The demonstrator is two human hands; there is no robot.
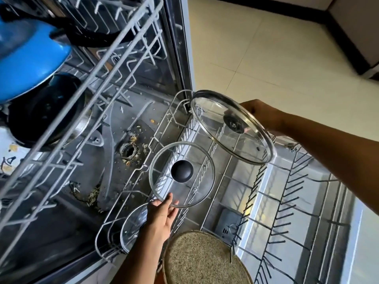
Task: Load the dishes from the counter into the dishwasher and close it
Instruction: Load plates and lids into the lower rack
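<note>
The dishwasher stands open with its lower rack (pixel 287 193) pulled out over the door. My left hand (pixel 162 214) pinches the lower rim of a small glass lid with a black knob (pixel 182 175), held above the rack's left side. My right hand (pixel 260 115) grips the far edge of a larger glass lid (pixel 231 126), tilted in the air over the rack's back part. A third glass lid (pixel 132 226) stands in the rack's near left corner, partly hidden by my left wrist.
The upper rack (pixel 98 64) is pulled out at the left, with a blue pot (pixel 30 56) and a dark pan (pixel 43 111) in it. Food scraps lie on the tub floor around the drain (pixel 128 150). A round woven tray (pixel 203 261) sits at the bottom. Tiled floor (pixel 266 48) lies beyond.
</note>
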